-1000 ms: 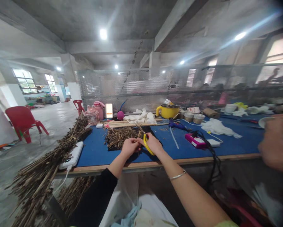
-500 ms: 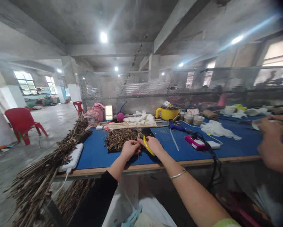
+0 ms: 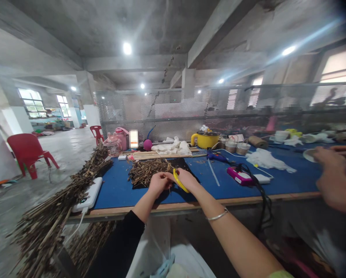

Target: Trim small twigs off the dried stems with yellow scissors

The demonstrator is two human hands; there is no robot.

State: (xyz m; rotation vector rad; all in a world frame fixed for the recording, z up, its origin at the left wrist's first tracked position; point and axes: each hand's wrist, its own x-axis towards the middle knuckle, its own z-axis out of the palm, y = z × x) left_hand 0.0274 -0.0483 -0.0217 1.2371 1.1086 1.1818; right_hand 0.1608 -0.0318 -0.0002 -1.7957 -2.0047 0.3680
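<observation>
My left hand (image 3: 159,183) is closed in a pinch at the front of the dark mat, on what looks like a thin dry stem (image 3: 169,166); the fingers hide most of it. Right beside it, my right hand (image 3: 186,180) is closed around yellow-handled scissors (image 3: 179,181), their loop standing out past the fingers. The blades are hidden between the two hands, whose fingertips meet. Just behind them, a pile of short cut dry stems (image 3: 146,172) lies on the black mat (image 3: 193,175).
Long dry branches (image 3: 49,216) overhang the table's left end, beside a white power bank (image 3: 92,193). A blue glue gun (image 3: 217,156), purple box (image 3: 240,176) with black cables and yellow pot (image 3: 206,139) stand rightward. A co-worker's hands (image 3: 333,173) work at far right.
The view has shifted slightly. My hands stay together in nearly the same place, with the yellow loop turned a little. The co-worker's hands have moved slightly.
</observation>
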